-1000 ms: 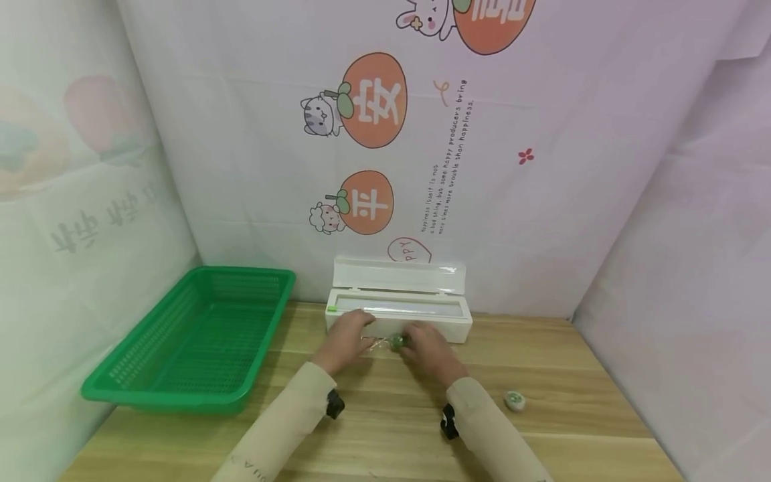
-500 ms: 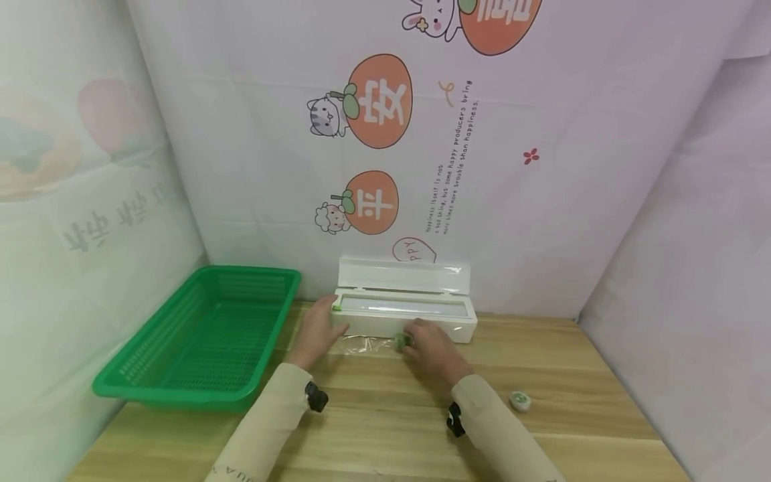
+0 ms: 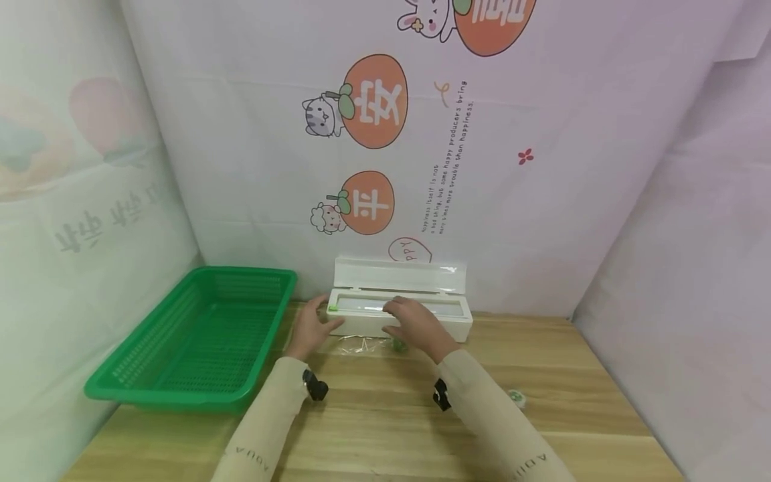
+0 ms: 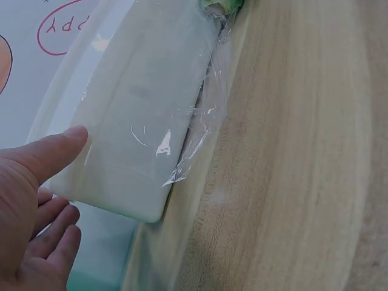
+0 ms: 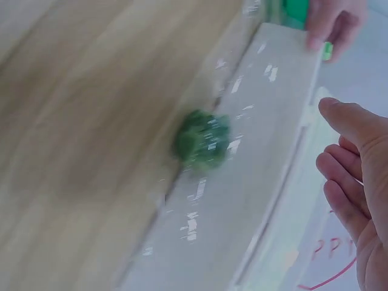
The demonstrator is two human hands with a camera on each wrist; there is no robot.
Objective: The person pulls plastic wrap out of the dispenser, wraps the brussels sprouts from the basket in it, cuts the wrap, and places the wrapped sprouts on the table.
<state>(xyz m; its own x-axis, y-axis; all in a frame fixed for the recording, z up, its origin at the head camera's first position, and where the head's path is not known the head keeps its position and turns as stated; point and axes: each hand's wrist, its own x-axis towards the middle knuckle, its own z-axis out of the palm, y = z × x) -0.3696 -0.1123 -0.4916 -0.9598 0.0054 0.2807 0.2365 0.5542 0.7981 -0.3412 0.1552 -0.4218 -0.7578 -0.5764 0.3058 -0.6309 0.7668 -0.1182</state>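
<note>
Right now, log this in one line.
left hand: at white box, left end; right hand: over box; lid: raised; green piece, clear film: at box front

The right hand (image 3: 419,327) has released the green vegetable piece (image 5: 203,139) and now sits above the white box (image 3: 364,327). The left hand (image 3: 308,333) has shifted to the box's left end.

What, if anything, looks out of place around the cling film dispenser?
The cling film bunches in wrinkles along the lower front edge of the dispenser instead of lying smooth, near a green vegetable piece. Nothing else stands out as spilled or damaged.
</note>
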